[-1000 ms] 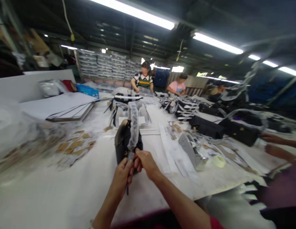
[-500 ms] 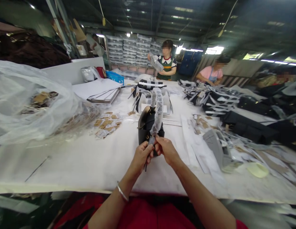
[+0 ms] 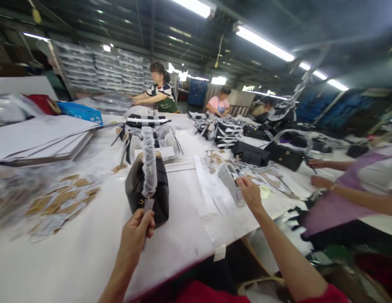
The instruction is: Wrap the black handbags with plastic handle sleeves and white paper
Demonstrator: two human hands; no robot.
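A black handbag [image 3: 162, 185] stands upright on the table, its handle [image 3: 149, 168] wrapped in clear plastic and arching up. My left hand [image 3: 135, 231] is closed on the lower end of the bag's strap [image 3: 148, 205], thumb pressed against the fingers. Out to the right, my right hand [image 3: 251, 195] reaches to a grey holder that looks like a tape dispenser [image 3: 229, 181]. Its fingertips are pinched together at the holder's upper edge. Whatever lies between them is too small to make out.
Brown and white tags [image 3: 61, 202] lie left of the bag, near a stack of white boards [image 3: 50, 139]. Behind it sit more wrapped bags [image 3: 148, 120]. White strips [image 3: 208, 185] lie between my hands. At right, a co-worker's hands [image 3: 322, 181] are near another black bag [image 3: 287, 155].
My right hand has left the strap and moved right to the grey holder. My left hand still grips the strap. The view has turned right, bringing a co-worker at the right into sight.
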